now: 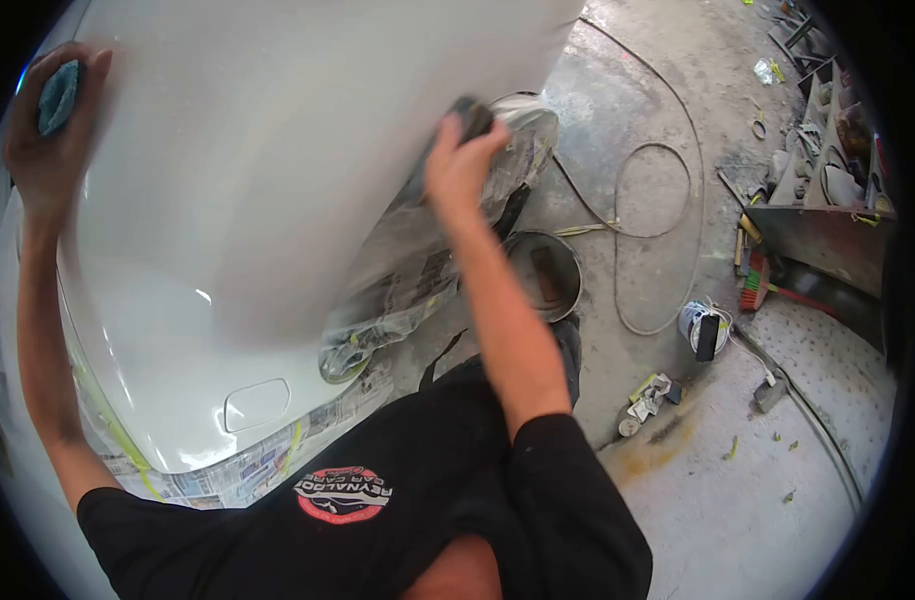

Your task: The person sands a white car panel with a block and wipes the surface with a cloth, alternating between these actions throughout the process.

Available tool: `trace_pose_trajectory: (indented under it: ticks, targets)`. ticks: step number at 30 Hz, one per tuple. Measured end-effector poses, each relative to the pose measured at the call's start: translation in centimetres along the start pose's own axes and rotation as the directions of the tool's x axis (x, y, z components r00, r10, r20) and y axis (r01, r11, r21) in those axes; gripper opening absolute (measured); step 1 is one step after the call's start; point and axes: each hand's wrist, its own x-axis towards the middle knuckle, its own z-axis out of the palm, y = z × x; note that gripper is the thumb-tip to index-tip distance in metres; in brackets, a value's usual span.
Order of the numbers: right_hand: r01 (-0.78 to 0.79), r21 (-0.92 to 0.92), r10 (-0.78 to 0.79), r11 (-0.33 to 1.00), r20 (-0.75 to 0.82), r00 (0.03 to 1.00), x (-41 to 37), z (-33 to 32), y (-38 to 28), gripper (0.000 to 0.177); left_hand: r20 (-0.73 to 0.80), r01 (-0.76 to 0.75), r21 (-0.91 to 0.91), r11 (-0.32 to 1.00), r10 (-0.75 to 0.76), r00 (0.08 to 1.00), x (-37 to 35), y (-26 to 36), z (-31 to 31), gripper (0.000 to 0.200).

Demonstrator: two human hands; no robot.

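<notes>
A pale, glossy car body panel [277,130] stretches out in front of me. My left hand [52,130] is at its far left edge, fingers curled round a teal sponge [59,98]. Over by the panel's right edge, my right hand [462,165] grips a dark, block-shaped pad [471,118], slightly blurred. The pad's underside is hidden. Near my body the panel carries a rounded flap outline [257,404].
Clear plastic and newspaper masking [407,275] cover the parts below the panel, with more newspaper [232,478] along its lower edge. A round bucket [575,290] stands beside my legs. A hose [699,170] loops across the floor near a paint can [692,325] and a brush [753,282].
</notes>
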Motion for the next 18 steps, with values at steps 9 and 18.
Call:
trace_pose_trajectory:
  ticks: [9, 18]
  targets:
    - [0.129, -0.128, -0.139, 0.983, -0.070, 0.988, -4.1, 1.0, 0.4, 0.066, 0.008, 0.007, 0.054, 0.998, -0.007, 1.000, -0.3, -0.6, -0.4, 0.021]
    - [-0.008, -0.032, 0.007, 0.999, -0.011, 1.000, -0.6, 0.0, 0.8, 0.066, 0.007, 0.028, 0.001, 1.000, -0.028, 1.000, -0.2, -0.5, -0.2, 0.020]
